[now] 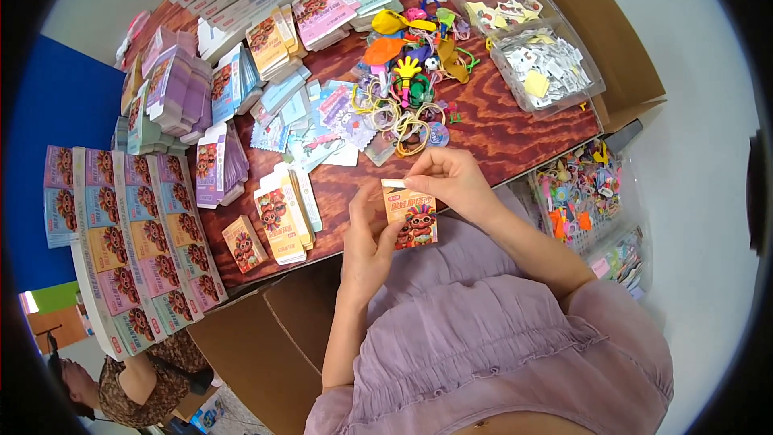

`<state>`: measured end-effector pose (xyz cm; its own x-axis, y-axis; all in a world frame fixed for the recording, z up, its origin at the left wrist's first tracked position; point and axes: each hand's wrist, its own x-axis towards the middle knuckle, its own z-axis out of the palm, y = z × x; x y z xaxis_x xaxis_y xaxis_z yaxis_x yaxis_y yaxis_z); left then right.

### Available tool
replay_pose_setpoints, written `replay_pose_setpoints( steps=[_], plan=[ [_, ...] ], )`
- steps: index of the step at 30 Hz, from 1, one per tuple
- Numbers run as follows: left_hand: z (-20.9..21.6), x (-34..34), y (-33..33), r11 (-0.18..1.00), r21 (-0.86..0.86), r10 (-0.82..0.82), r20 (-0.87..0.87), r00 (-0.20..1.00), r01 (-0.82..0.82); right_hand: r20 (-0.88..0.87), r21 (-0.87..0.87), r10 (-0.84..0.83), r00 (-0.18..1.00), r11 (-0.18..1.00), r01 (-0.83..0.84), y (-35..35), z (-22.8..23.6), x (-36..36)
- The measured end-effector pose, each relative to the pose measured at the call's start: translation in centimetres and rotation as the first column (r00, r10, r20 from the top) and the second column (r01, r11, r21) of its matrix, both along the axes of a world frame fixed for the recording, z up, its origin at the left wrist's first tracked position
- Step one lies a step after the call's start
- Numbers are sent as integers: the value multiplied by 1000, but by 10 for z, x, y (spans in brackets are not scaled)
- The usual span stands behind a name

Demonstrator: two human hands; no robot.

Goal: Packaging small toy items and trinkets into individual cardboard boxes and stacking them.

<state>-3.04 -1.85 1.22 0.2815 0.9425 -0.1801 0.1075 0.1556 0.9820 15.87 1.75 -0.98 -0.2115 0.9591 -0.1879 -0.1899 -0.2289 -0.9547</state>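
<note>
A small orange cardboard box (412, 211) with a colourful cartoon figure on its front is held upright over my lap, at the table's near edge. My left hand (370, 242) is closed around its left side and lower front. At its top, my right hand (451, 181) pinches the raised white flap between thumb and fingers. A stack of flattened orange boxes (280, 221) lies on the table left of my hands, beside a formed orange box (244, 244). Beyond my hands sits a pile of small toys and bands (412, 125).
Loose printed sachets (310, 121) spread left of the toys. Stacks of flat boxes (175, 93) line the table's left and far sides. Filled display trays (137, 242) stand at left. A clear tub (541, 68) holds paper pieces. Another person (137, 379) is at lower left.
</note>
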Motion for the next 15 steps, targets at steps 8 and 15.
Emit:
replay_pose_setpoints(
  steps=[8,15],
  plan=[
    [6,-5,-1,999,-24,-42,67,997,44,58,37,53,997,998,-55,7,17,9],
    [-2,-5,-7,999,-33,-24,16,1000,24,552,260,126,824,913,-314,-2,33,14]
  ],
)
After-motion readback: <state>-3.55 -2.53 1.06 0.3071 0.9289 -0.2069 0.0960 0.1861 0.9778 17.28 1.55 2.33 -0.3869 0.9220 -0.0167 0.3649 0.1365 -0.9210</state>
